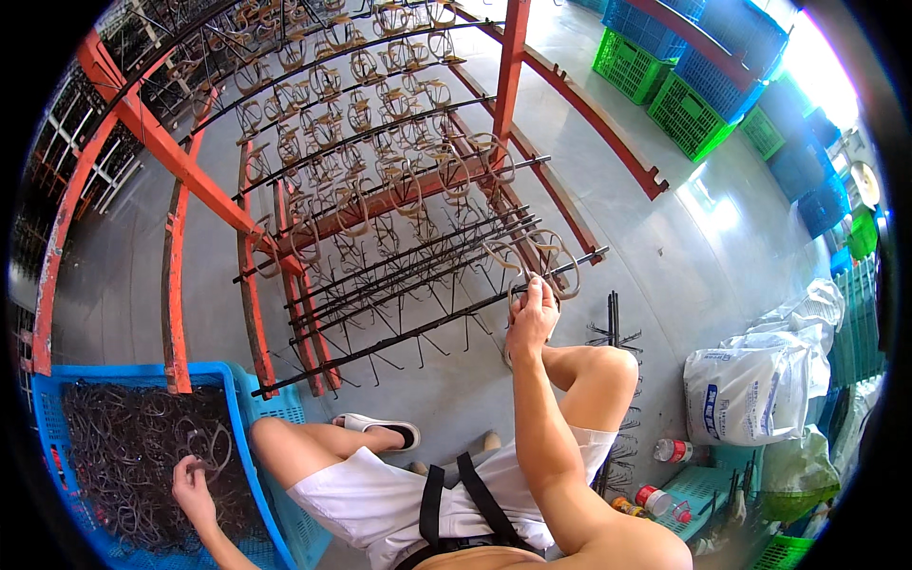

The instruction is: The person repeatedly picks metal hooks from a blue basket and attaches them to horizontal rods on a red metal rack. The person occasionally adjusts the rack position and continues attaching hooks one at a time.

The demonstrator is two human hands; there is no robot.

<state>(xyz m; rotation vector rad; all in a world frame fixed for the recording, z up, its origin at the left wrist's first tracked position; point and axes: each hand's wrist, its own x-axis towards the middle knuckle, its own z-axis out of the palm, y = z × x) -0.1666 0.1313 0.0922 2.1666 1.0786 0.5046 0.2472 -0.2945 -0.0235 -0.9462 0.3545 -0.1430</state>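
Observation:
At the right end of a black hooked rod (427, 325), my right hand (532, 313) is closed in a pinch at a thin, brownish-grey looped piece (562, 264). Similar pieces hang beside its fingers; the exact grip is partly hidden. My left hand (194, 489) is over a blue crate (233, 399) heaped with dark looped pieces (142, 465). Its fingers are closed on one lighter curved looped piece (220, 450). Along the rod's middle and left, hooks hang bare. Behind it, an orange metal rack (380, 201) carries several rods hung with rows of such pieces (361, 114).
Another bundle of hooked rods (613, 318) stands by my right knee. To the right are a white sack (750, 389), plastic bottles (654, 499) and a teal crate (703, 489). Green crates (689, 114) and blue crates (727, 81) are stacked at the far right.

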